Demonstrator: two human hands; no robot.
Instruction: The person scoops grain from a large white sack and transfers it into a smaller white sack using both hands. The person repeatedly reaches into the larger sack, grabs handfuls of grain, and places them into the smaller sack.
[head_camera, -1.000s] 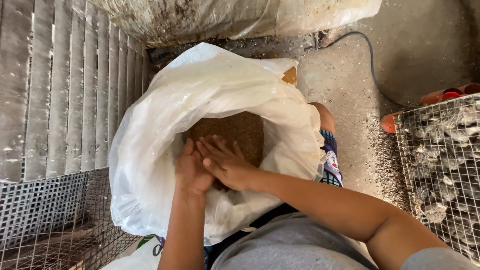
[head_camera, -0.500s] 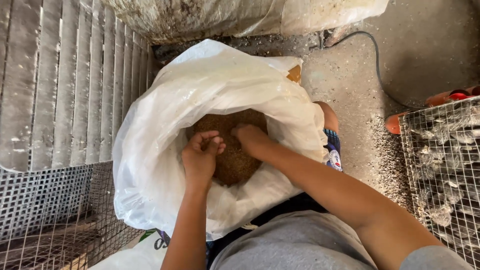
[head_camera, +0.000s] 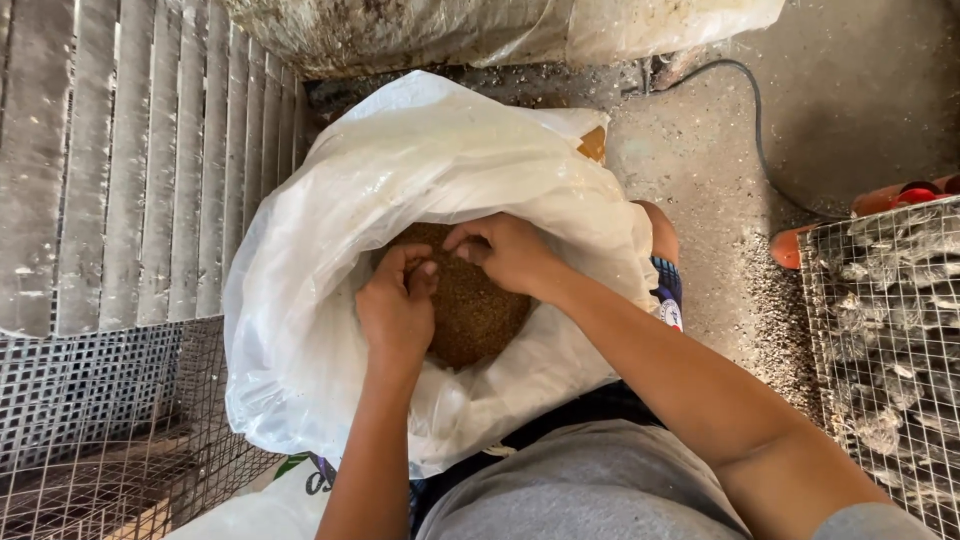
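Head view shows both our hands inside the mouth of a big white plastic sack (head_camera: 330, 330), which stands betw. our knees and holds brown granular feed (head_camera: 480, 310). Left hand (head_camera: 395, 310) is curled, fingers (head_camera: 415, 275) bent inward and pinched together as if closed on a bit of the grain; what is inside them we cannot tell, the palm is turned away. Right hand (head_camera: 510, 250) is also bent, its fingers hooked near the far rim of the opening, touching or just above the feed; if they grip grain or the plastic edge is not clear. To do this step well, in our judgement, we should keep the sack mouth wide and upright w/ the knees, so the thin film does not fold over the grain, and work over the middle of the opening, so that nothing falls on the dusty concrete floor (head_camera: 860, 110). Loose film at the near rim looks slippery, so hold it firm. A wire cage (head_camera: 890, 330) stands at the right, a slatted metal panel (head_camera: 120, 160) at the left, a black cable (head_camera: 760, 130) lies on the floor.
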